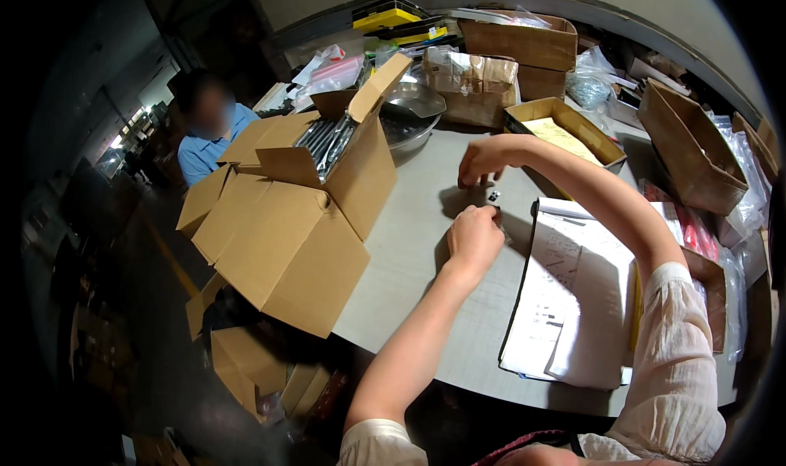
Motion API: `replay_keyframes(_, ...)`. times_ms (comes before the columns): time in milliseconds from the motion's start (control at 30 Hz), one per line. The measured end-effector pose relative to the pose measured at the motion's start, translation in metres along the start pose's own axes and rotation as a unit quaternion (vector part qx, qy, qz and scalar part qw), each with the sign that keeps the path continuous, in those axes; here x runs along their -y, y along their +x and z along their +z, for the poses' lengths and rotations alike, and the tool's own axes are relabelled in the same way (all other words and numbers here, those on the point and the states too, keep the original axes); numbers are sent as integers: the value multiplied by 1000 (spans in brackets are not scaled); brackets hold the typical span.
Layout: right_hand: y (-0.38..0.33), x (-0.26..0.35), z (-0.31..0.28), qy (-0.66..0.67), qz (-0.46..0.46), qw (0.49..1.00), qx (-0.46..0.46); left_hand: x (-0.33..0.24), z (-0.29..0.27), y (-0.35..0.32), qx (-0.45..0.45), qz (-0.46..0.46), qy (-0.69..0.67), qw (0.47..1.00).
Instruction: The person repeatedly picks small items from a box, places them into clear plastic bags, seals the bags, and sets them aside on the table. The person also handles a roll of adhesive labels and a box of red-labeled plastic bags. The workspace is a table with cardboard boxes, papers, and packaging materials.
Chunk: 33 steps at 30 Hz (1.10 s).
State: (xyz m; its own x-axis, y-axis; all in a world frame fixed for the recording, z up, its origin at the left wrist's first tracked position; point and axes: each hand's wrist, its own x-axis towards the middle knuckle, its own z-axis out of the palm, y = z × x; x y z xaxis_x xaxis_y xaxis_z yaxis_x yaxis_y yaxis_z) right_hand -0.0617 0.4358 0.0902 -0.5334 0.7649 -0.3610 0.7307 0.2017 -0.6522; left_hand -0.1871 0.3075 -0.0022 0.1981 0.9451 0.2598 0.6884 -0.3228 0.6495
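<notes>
Left hand [473,235] curls closed just left of the white paper notebook [573,294]; right hand [483,161] pinches beyond the small black part [494,196] — steady fingertips would help.

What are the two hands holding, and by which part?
Cannot be told: left hand is closed, right hand is curled beside a small dark part on the table.

Grey round table [409,253], crowded toward the far rim.

In front of you: large open cardboard box [303,220] at its left edge, steel bowl [413,114] behind it, papers on a clipboard [573,294] at right, shallow open box [565,130] beyond, more cartons along the back.
</notes>
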Motion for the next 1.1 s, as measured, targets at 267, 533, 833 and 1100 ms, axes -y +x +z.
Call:
replay_keyframes(267, 105, 35, -11, -128, -119, 919, -354, -23, -20, -8, 8, -5, -52, 999)
replay_keyframes(533, 159, 28, 1, -166, -85, 883, -431, -13, -1, -6, -66, 60, -70, 994)
replay_keyframes(833, 122, 15, -16, 5, -200, 907, -371, -9, 7, 0, -95, 73, -39, 992)
replay_keyframes(1100, 121, 18, -19, -81, -124, 911, -385, -13, 3, -4, -69, 67, -31, 995)
